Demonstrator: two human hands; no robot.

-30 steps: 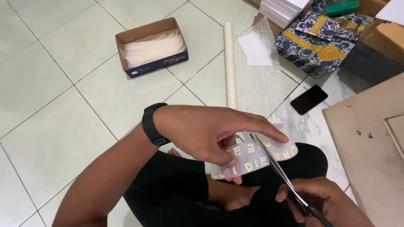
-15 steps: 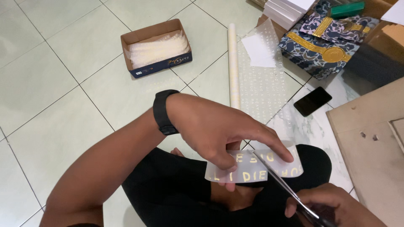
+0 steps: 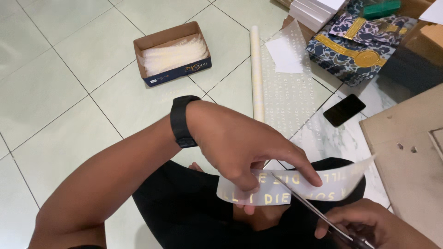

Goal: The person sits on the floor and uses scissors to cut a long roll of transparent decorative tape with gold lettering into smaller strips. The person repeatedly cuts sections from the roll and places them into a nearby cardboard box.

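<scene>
A translucent plastic strip [image 3: 295,184] with pale yellow lettering is held flat above the person's lap, just over dark trousers [image 3: 194,216]. The blades of a pair of scissors [image 3: 314,210] cross the strip near its middle, pointing up and to the left.

Farther off on the floor sits an open cardboard box [image 3: 171,54] with a dark blue side, filled with a stack of whitish translucent sheets. At the top right stands a patterned blue gift box [image 3: 355,46] with a gold band and round seal, and beside it a stack of white flat boxes [image 3: 318,9].

The surface is a pale green tiled floor [image 3: 69,92]. A roll of clear printed film [image 3: 256,69] lies partly unrolled on it, a white paper sheet [image 3: 284,53] rests on the film, and a black phone [image 3: 344,109] lies near a brown board [image 3: 406,157].

The left hand [image 3: 244,147], a black watch [image 3: 182,121] on its wrist, pinches the strip with thumb beneath and fingers on top. The right hand [image 3: 374,226] is closed around the scissor handles at the lower right edge.
</scene>
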